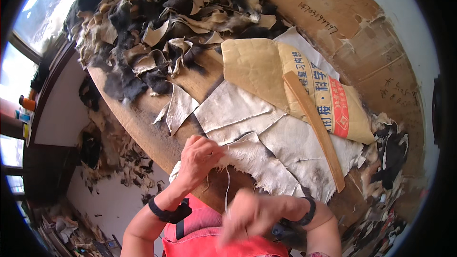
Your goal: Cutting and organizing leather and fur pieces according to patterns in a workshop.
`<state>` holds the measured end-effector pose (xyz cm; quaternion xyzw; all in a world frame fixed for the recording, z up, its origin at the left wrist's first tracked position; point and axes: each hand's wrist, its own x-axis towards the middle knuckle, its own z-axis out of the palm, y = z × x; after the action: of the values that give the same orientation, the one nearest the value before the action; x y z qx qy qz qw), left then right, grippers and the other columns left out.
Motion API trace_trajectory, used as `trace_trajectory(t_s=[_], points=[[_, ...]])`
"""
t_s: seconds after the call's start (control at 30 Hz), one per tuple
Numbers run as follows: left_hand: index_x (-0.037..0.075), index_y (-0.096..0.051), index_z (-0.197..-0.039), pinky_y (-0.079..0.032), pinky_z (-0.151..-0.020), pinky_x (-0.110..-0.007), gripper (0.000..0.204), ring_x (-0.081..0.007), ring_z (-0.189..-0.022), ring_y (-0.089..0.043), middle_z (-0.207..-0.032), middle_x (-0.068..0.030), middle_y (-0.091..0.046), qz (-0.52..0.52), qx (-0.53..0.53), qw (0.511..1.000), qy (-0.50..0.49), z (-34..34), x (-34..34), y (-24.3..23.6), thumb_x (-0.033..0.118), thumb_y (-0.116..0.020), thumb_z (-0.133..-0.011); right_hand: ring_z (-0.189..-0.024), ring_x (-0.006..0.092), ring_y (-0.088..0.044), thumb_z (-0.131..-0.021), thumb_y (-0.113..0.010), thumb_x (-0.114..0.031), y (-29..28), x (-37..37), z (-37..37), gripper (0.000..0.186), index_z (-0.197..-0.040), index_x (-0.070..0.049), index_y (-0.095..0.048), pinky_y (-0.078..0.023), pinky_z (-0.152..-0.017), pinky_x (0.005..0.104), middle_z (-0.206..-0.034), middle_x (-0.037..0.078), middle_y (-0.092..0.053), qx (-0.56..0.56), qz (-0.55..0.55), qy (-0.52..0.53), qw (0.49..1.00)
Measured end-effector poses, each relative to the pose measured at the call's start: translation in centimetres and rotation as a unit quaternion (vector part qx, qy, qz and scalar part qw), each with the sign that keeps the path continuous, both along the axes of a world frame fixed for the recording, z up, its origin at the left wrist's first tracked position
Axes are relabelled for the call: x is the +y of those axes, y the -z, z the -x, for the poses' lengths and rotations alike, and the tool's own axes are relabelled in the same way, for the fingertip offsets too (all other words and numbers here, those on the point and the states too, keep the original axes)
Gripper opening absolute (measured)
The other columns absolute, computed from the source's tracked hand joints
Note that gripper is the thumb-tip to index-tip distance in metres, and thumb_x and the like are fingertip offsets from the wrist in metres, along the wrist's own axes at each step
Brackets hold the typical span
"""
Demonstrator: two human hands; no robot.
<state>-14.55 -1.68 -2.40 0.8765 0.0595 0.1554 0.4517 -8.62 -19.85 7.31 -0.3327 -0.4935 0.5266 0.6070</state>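
My left hand is closed, pinching the near edge of a pale hide piece with a ragged fur fringe. A thin white thread hangs from that edge beside my left fingers, down toward my right hand. Motion blurs my right hand, which is curled closed in front of my red apron; what its fingers hold cannot be made out. Beyond the hands lie more pale hide pieces, skin side up, with seam lines between them. A small loose hide piece lies to their left.
A curved wooden strip rests across the hides and a flattened printed paper sack. Dark and tan fur scraps heap over the far left of the wooden table. More scraps lie at the right. Spools stand by the window.
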Motion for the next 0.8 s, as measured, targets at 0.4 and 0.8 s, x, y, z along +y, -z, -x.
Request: trace_trajectory(t_s=[0.4, 0.8], points=[[0.002, -0.073, -0.090, -0.050, -0.065, -0.032, 0.012, -0.0189, -0.069, -0.062, -0.081, -0.0085, -0.062, 0.016, 0.122, 0.992, 0.006, -4.0, -0.5, 0.7, 0.011, -0.075, -0.082, -0.056, 0.0247, -0.062, -0.080, -0.075, -0.011, 3.4, -1.7, -0.4, 0.012, -0.091, -0.013, -0.075, -0.047, -0.049, 0.0372, -0.064, 0.007, -0.062, -0.483, 0.212, 0.400, 0.749], [0.003, -0.074, -0.095, -0.047, -0.064, -0.030, 0.021, -0.0123, -0.070, -0.056, -0.076, -0.0042, -0.059, 0.180, 0.015, 0.970, 0.162, 0.4, 0.9, -0.8, 0.019, -0.080, -0.084, -0.060, 0.0309, -0.067, -0.088, -0.071, -0.018, 4.9, -0.6, -3.1, 0.015, -0.082, -0.005, -0.073, -0.052, -0.053, 0.0371, -0.072, 0.012, -0.069, -0.406, 0.174, 0.488, 0.753]])
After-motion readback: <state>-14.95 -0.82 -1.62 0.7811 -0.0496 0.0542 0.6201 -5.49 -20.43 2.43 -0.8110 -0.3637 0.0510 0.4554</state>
